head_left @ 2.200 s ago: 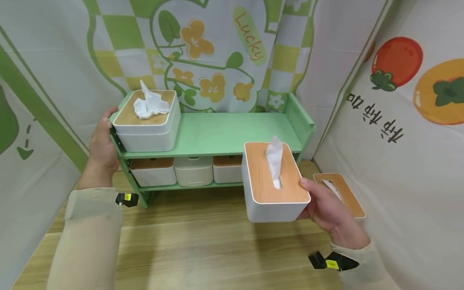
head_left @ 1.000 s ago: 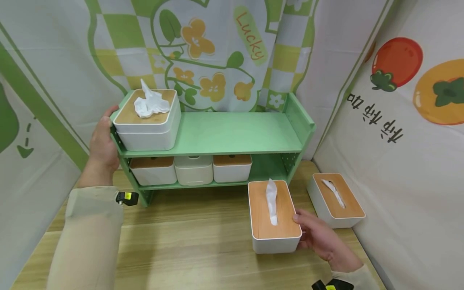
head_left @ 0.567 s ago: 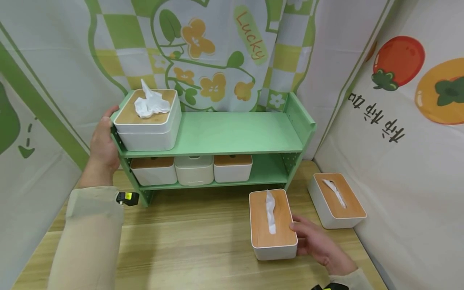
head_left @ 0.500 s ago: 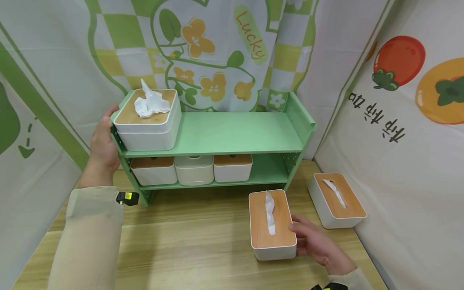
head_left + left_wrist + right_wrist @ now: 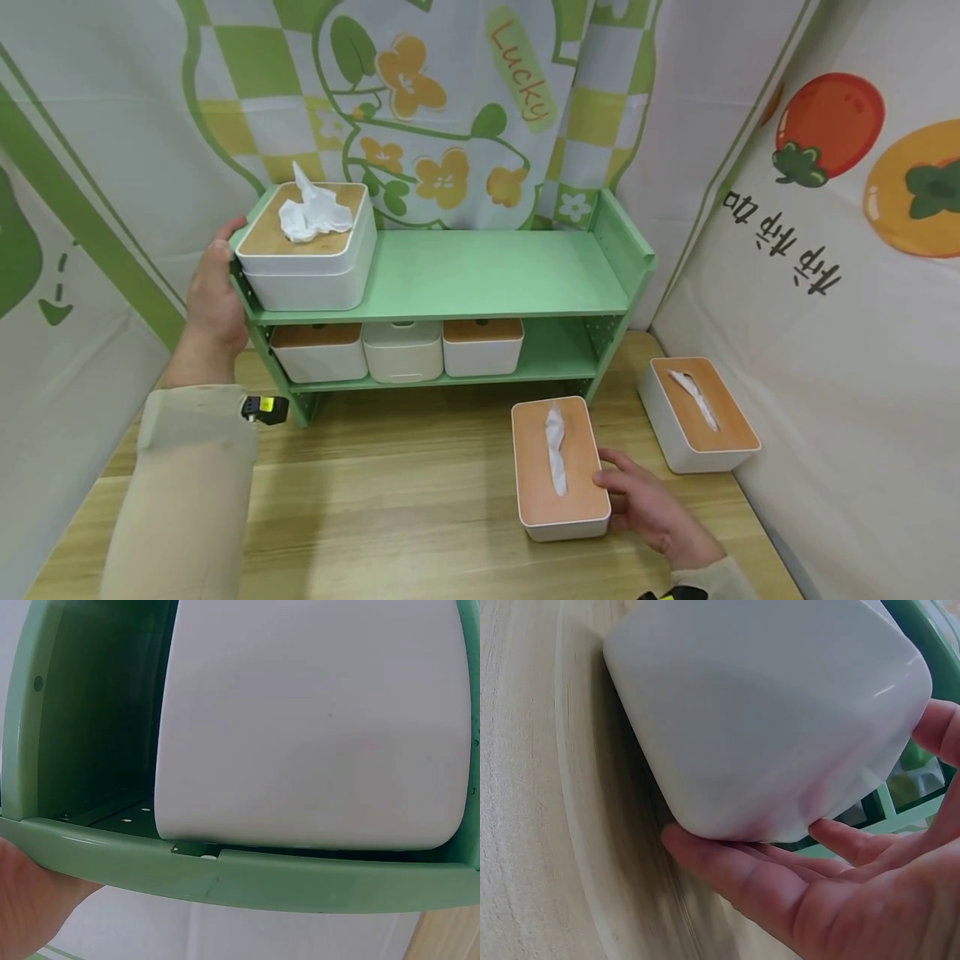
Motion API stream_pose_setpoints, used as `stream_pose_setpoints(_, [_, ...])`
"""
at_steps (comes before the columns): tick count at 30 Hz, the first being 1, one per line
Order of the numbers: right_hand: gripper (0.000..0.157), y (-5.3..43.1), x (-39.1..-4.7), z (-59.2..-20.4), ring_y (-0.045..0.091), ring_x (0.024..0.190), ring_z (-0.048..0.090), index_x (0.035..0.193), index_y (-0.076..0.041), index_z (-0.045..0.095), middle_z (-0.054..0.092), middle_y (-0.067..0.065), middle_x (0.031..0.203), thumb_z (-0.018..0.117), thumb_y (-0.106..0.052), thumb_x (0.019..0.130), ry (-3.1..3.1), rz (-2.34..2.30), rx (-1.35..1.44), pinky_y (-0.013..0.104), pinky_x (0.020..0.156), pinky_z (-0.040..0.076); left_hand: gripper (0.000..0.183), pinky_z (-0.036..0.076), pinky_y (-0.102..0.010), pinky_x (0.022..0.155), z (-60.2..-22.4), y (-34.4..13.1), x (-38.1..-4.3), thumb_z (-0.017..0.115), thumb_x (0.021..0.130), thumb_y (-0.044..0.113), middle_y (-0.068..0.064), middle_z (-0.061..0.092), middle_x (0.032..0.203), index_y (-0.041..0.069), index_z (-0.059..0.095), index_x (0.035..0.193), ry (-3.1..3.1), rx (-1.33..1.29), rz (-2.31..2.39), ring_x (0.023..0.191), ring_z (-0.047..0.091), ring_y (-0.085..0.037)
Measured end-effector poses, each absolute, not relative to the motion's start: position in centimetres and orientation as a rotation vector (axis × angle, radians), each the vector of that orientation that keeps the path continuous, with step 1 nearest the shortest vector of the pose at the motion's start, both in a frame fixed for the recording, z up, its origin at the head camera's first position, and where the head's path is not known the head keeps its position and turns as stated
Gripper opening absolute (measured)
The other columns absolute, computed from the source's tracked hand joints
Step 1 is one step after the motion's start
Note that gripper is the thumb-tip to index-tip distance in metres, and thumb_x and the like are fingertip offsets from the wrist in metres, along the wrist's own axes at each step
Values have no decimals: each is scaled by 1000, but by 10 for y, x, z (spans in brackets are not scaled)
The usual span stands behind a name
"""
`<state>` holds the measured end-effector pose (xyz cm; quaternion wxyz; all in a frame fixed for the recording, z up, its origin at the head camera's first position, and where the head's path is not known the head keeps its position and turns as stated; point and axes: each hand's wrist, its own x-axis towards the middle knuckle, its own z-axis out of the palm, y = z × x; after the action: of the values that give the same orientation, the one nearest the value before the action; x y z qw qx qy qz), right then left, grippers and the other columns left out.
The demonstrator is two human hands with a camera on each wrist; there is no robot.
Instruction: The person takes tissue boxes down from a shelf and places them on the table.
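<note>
My left hand (image 5: 216, 292) grips the left side panel of a green two-tier shelf (image 5: 495, 271); in the left wrist view part of that hand (image 5: 30, 907) shows at the panel's edge. My right hand (image 5: 652, 508) holds a white tissue box (image 5: 536, 487) by its right side, thumb at the rim of the wood-look lid. A white tissue pokes from the lid's slot. The box is low over the table in front of the shelf's right end. In the right wrist view the fingers (image 5: 742, 877) lie along the box's side and lower corner.
A white tissue box (image 5: 307, 287) with a crumpled tissue stands on the top tier's left end. Below sit two wood-lidded boxes (image 5: 318, 360) and a cream box (image 5: 402, 357) between them. Another tissue box (image 5: 723, 408) stands on the table (image 5: 390, 508) by the right fabric wall.
My right hand has brought the tissue box down and nearer to me, away from the shelf's front, with slight movement in the last half second. My left hand keeps its place on the shelf.
</note>
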<state>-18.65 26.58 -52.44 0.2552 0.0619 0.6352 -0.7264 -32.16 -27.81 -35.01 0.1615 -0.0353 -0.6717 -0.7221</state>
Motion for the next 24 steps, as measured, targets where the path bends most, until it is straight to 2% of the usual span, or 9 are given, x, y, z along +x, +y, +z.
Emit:
stream_pose_setpoints(7, [76,266,-186,-525,35,105,63,157,-3,12,58,26,127,55,-26,99,1727,-1953,202,52,82,53,50,21,-41,113,-351,-278,-322,25,106,47,-3,23,160,37,37,153,-1935,-97,-2055,139,25,-25])
stream_pose_setpoints(14, [76,266,-186,-523,35,107,61,156,-2,16,52,30,134,55,-30,98,1796,-1898,246,51,83,53,50,19,-42,114,-351,-280,-320,24,106,49,-3,20,162,40,36,153,-1956,-79,-2053,140,23,-25])
stream_pose_setpoints(18, [76,267,-186,-522,34,104,63,156,-1,17,56,28,131,56,-30,98,1818,-1884,257,48,82,53,49,20,-42,114,-351,-280,-320,25,106,48,-4,21,162,39,36,153,-1945,-81,-2067,140,24,-26])
stream_pose_setpoints(24, [67,267,-185,-523,26,96,67,151,7,25,64,22,120,56,-19,98,1946,-1900,265,40,76,54,49,21,-41,114,-350,-279,-320,25,106,48,-3,22,161,39,37,153,-1947,-81,-2051,139,25,-25])
